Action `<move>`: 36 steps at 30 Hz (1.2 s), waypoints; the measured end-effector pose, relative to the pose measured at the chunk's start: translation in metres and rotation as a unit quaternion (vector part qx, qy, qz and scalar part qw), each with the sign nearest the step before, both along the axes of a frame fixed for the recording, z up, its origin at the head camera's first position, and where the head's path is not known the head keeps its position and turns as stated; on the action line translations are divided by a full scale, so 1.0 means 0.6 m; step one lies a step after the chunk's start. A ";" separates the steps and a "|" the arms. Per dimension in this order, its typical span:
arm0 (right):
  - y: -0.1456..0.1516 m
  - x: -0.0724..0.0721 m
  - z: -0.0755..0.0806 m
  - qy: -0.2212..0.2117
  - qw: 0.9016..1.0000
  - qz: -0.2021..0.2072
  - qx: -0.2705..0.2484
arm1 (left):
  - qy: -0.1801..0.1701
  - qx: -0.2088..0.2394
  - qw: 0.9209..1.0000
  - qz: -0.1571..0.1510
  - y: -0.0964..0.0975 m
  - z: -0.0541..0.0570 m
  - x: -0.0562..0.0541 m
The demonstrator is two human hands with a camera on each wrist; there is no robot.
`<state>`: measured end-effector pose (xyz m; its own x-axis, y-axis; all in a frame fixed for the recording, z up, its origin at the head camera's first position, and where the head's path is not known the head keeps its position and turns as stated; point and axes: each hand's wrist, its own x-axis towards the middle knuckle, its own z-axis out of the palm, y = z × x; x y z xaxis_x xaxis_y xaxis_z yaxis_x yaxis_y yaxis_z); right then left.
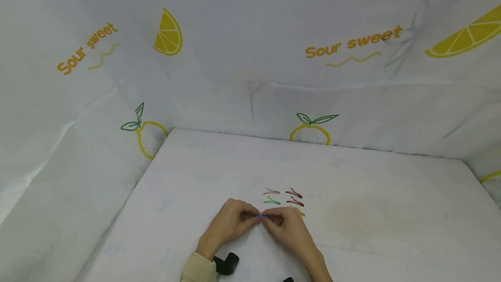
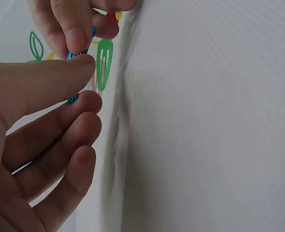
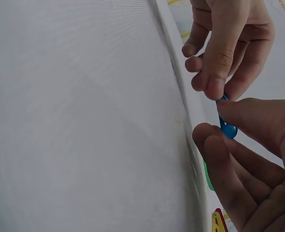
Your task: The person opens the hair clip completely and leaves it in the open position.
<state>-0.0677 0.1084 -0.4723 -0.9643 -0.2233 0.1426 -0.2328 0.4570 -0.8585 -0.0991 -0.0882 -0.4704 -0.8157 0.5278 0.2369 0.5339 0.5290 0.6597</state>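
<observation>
Both hands meet over the white tabletop, pinching one blue snap hair clip between them. My left hand holds one end of it between thumb and fingertips. The other end is pinched by my right hand. Fingertips cover much of the clip; in the right wrist view its rounded blue end pokes out below the right thumb. Just beyond the hands lie a green hair clip and a pink hair clip, both spread open. A yellow hair clip is partly hidden behind the right hand.
Two dark red hair clips, the far one and the near one, lie right of the green and pink ones. White cloth printed with lemons rises behind the table. A black wrist device sits by the left sleeve.
</observation>
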 end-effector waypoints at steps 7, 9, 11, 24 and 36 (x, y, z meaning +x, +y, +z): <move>0.001 0.001 0.000 0.033 0.999 -0.029 -0.011 | 0.018 0.007 1.000 0.001 0.006 0.003 -0.002; 0.002 0.001 -0.001 0.038 0.999 -0.037 -0.010 | 0.024 0.008 1.000 0.001 0.008 0.004 -0.003; 0.002 0.000 -0.001 0.043 0.998 -0.045 -0.010 | 0.029 0.008 1.000 0.003 0.010 0.005 -0.003; 0.000 0.000 -0.001 0.097 0.990 -0.096 0.017 | 0.076 -0.005 0.997 0.023 0.021 0.009 -0.003; -0.001 -0.003 -0.006 0.158 0.978 -0.132 0.028 | 0.124 -0.008 0.992 0.035 0.028 0.010 -0.004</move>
